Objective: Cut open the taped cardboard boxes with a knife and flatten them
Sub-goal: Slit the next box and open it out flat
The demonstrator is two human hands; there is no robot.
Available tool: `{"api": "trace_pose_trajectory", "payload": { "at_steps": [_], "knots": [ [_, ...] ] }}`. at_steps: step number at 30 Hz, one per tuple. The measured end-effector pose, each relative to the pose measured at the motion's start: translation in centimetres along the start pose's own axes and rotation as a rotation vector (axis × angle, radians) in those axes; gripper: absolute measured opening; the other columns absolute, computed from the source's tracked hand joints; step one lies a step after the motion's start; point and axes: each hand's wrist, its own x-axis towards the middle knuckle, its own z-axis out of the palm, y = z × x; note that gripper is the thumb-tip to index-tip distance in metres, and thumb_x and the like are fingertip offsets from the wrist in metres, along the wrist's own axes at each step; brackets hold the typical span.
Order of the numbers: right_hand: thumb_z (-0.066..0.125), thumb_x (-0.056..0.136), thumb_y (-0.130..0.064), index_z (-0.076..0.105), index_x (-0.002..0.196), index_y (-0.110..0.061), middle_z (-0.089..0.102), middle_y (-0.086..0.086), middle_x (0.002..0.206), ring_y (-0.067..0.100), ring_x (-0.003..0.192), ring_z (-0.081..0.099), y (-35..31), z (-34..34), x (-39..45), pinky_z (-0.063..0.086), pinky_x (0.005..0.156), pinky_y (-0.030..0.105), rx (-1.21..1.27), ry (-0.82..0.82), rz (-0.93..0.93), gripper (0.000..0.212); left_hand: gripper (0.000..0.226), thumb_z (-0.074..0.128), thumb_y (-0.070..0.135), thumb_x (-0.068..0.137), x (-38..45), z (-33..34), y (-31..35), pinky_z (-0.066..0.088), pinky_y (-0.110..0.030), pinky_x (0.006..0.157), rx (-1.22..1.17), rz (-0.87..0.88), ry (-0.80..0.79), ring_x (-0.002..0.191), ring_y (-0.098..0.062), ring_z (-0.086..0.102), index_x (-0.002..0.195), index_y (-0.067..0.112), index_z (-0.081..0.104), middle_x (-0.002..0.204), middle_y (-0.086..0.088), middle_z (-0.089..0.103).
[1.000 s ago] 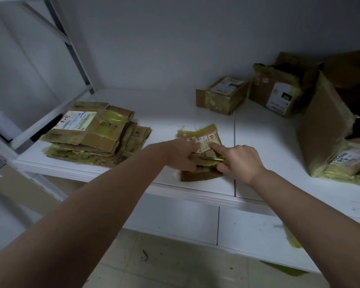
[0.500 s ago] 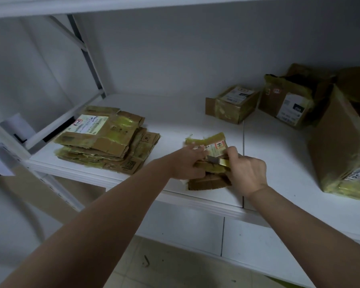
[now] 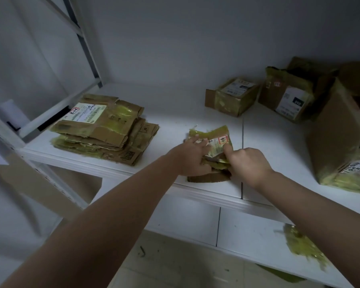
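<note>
A small crumpled cardboard box (image 3: 213, 134), wrapped in yellow tape and bearing a white label, lies near the front edge of the white shelf (image 3: 175, 113). My left hand (image 3: 191, 157) grips its left side, fingers spread over the top. My right hand (image 3: 247, 165) is curled at the box's right side, its index finger pressed on the label. It holds a slim yellowish knife (image 3: 220, 161), mostly hidden between the two hands. A stack of flattened boxes (image 3: 100, 129) lies to the left.
At the back right stand a small taped box (image 3: 231, 96), a torn box (image 3: 287, 98) and a large box leaning over (image 3: 337, 132). Yellow tape scraps (image 3: 301, 248) lie on the lower shelf (image 3: 247, 231). A shelf post and brace rise at the left.
Both hands stayed on the small box. My left fingers spread further over its top, and my right index finger moved up onto the label.
</note>
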Motion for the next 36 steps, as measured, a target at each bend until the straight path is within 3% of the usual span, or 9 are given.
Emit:
{"api": "trace_pose_trajectory", "payload": {
  "at_steps": [7, 11, 13, 16, 21, 24, 27, 31, 36],
  "knots": [
    [0.050, 0.095, -0.032, 0.054, 0.119, -0.023, 0.063, 0.006, 0.096, 0.026, 0.085, 0.057, 2.6, -2.0, 0.3, 0.037, 0.062, 0.030, 0.218, -0.062, -0.072, 0.026, 0.086, 0.045, 0.055, 0.075, 0.0, -1.0, -0.8, 0.012, -0.034, 0.118, -0.169, 0.006, -0.034, 0.149, -0.022, 0.008, 0.152, 0.021, 0.028, 0.161, -0.002, 0.017],
    [0.071, 0.073, -0.054, 0.067, 0.073, -0.034, 0.068, -0.006, 0.079, 0.019, 0.082, 0.062, 3.7, -0.7, 0.5, 0.050, 0.070, 0.037, 0.967, -0.025, 0.241, 0.021, 0.053, 0.065, 0.039, 0.090, 0.1, -2.7, -2.1, 0.037, -0.022, 0.095, -0.485, -0.017, 0.023, 0.124, -0.015, 0.047, 0.136, 0.018, 0.051, 0.137, -0.004, 0.053],
    [0.075, 0.066, -0.057, 0.066, 0.070, -0.027, 0.069, -0.005, 0.075, 0.018, 0.078, 0.064, 3.3, 0.7, 0.3, 0.054, 0.075, 0.042, 1.167, 0.075, 0.410, 0.032, 0.043, 0.070, 0.030, 0.086, 0.2, -2.7, -2.5, 0.046, -0.015, 0.086, -0.745, -0.034, 0.117, 0.108, -0.010, 0.058, 0.123, 0.012, 0.058, 0.116, -0.009, 0.065],
    [0.070, 0.071, -0.061, 0.055, 0.094, -0.026, 0.064, -0.003, 0.083, 0.021, 0.079, 0.061, 1.4, 1.9, 0.2, 0.052, 0.067, 0.037, 1.074, 0.238, 0.619, 0.045, 0.029, 0.074, 0.014, 0.083, 0.9, -1.1, -3.1, 0.052, -0.018, 0.086, -0.875, -0.065, 0.338, 0.106, -0.011, 0.064, 0.108, 0.012, 0.057, 0.108, -0.006, 0.070],
    [0.043, 0.090, -0.059, 0.051, 0.109, -0.023, 0.067, 0.006, 0.082, 0.035, 0.076, 0.062, -2.1, 2.6, -1.3, 0.036, 0.057, 0.030, 0.593, 0.379, 0.575, 0.041, 0.023, 0.053, 0.027, 0.097, 0.5, 2.0, -2.1, 0.038, -0.011, 0.075, -0.519, -0.043, 0.611, 0.096, -0.018, 0.063, 0.104, 0.012, 0.069, 0.102, -0.002, 0.070],
    [0.048, 0.083, -0.066, 0.049, 0.113, -0.020, 0.067, 0.002, 0.100, 0.032, 0.078, 0.065, -3.3, 3.8, -1.8, 0.037, 0.056, 0.028, 0.578, 0.371, 0.548, 0.055, 0.042, 0.061, 0.043, 0.085, -0.1, 3.7, -1.9, 0.041, -0.015, 0.091, -0.517, 0.087, 0.638, 0.110, -0.015, 0.056, 0.113, 0.011, 0.063, 0.116, -0.002, 0.063],
    [0.056, 0.080, -0.066, 0.039, 0.111, -0.019, 0.061, -0.003, 0.118, 0.030, 0.086, 0.065, -4.1, 4.1, -1.1, 0.035, 0.059, 0.029, 0.674, 0.293, 0.655, 0.059, 0.049, 0.075, 0.029, 0.074, 0.8, 4.5, -1.6, 0.042, -0.025, 0.093, -0.441, 0.048, 0.601, 0.112, -0.018, 0.051, 0.116, 0.012, 0.056, 0.121, -0.004, 0.056],
    [0.059, 0.083, -0.058, 0.035, 0.112, -0.017, 0.058, 0.000, 0.116, 0.031, 0.080, 0.064, -5.2, 4.1, 0.0, 0.033, 0.060, 0.030, 0.764, 0.271, 0.785, 0.055, 0.043, 0.075, 0.021, 0.073, 1.5, 4.8, -0.4, 0.042, -0.025, 0.089, -0.453, -0.143, 0.730, 0.106, -0.017, 0.052, 0.112, 0.016, 0.057, 0.116, -0.002, 0.057],
    [0.060, 0.083, -0.042, 0.036, 0.114, -0.015, 0.054, 0.003, 0.116, 0.032, 0.078, 0.061, -5.2, 4.1, -0.2, 0.036, 0.060, 0.031, 0.807, 0.257, 0.761, 0.047, 0.049, 0.072, 0.028, 0.070, 1.4, 4.6, -0.6, 0.041, -0.024, 0.083, -0.455, -0.097, 0.663, 0.105, -0.018, 0.051, 0.113, 0.014, 0.054, 0.115, -0.003, 0.055]
  ]
}}
